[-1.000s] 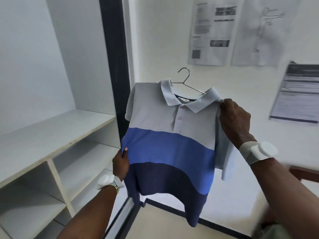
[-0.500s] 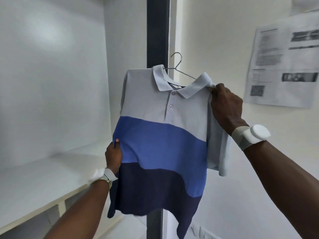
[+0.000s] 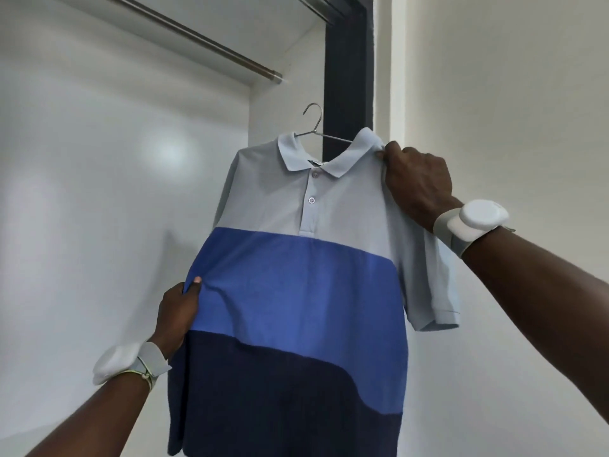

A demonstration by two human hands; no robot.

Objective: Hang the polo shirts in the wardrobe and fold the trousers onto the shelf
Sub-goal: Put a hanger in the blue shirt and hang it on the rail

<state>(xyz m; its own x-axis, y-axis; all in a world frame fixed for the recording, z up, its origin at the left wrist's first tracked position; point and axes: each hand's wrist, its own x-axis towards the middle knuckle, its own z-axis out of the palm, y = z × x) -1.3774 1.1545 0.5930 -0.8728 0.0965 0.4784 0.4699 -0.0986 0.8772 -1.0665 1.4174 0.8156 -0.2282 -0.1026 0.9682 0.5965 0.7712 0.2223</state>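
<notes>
The polo shirt (image 3: 306, 268) hangs on a wire hanger (image 3: 314, 127) and is held up in front of the open wardrobe, at the centre of the view. The shirt has three bands: pale grey at the top, mid blue in the middle, navy at the bottom. The collar is folded down and two placket buttons are visible.

The right hand (image 3: 417, 183), at 2 o'clock from the shirt's centre, grips the shoulder of the shirt beside the collar, fingers curled round the fabric. Whether it also grips the hanger under the cloth cannot be determined. The left hand (image 3: 176, 313), at 9 o'clock, pinches the side edge of the blue band, thumb on the front face. Each wrist carries a white band-mounted device.

The hanger hook points to 12 o'clock and is free, touching nothing. The wardrobe rail (image 3: 197, 39) runs at 11 o'clock, above and apart from the hook. A dark door frame (image 3: 349, 77) stands directly behind the hook.
</notes>
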